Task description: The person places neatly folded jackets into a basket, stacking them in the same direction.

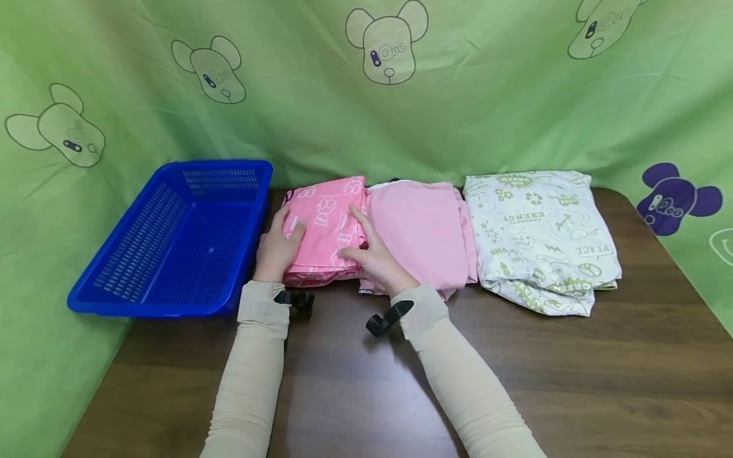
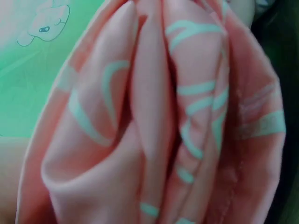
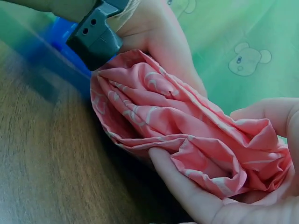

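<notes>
Both hands hold a folded pink cloth with white line prints [image 1: 326, 222] between them, just right of the blue basket. My left hand [image 1: 277, 251] grips its left side, thumb over the top. My right hand [image 1: 379, 259] grips the right side, with the thumb on top near the front corner. In the right wrist view the cloth's [image 3: 159, 107] layered, ruffled edge shows between the two hands. The same bunched folds [image 2: 154, 102] fill most of the left wrist view, hiding the left fingers.
At the left stands a blue plastic basket [image 1: 166, 310] with perforated walls. A folded plain pink cloth [image 1: 420, 232] lies right beside the printed one. Farther right is a folded white cloth with green prints [image 1: 538, 222]. A green curtain [image 1: 298, 83] hangs behind the brown wooden table [image 1: 572, 375].
</notes>
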Tool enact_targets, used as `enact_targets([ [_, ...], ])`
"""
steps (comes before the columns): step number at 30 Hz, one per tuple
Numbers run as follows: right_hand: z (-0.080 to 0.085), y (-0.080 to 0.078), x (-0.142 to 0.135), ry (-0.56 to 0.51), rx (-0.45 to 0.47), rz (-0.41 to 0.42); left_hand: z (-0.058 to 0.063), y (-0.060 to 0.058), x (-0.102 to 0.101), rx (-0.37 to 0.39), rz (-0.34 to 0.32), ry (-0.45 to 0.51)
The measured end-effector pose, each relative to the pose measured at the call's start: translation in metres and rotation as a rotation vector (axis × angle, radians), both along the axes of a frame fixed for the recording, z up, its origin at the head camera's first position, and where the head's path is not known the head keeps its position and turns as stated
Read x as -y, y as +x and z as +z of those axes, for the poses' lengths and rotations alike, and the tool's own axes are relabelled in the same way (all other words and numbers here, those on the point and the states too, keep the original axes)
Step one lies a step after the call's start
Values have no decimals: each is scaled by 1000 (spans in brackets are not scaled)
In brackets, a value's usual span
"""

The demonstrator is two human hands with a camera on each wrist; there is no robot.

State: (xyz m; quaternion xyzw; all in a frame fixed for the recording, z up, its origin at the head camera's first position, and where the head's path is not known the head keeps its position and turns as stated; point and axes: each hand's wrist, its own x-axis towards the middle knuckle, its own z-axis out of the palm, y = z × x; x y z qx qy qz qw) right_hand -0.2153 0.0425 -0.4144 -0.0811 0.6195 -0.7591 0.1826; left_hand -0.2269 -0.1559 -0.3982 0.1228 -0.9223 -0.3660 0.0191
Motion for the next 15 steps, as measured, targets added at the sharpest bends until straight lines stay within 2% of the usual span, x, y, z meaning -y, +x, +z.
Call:
enact_targets([
  [3,1,-1,-3,-63,22,0,2,0,-3,-24,-12,16],
  [10,7,-3,-9,-139,-15,-9,10,2,-10,-111,-17,17],
  [15,12,-5,-13,-98,-73,-69,19,7,-15,-151,-23,40],
])
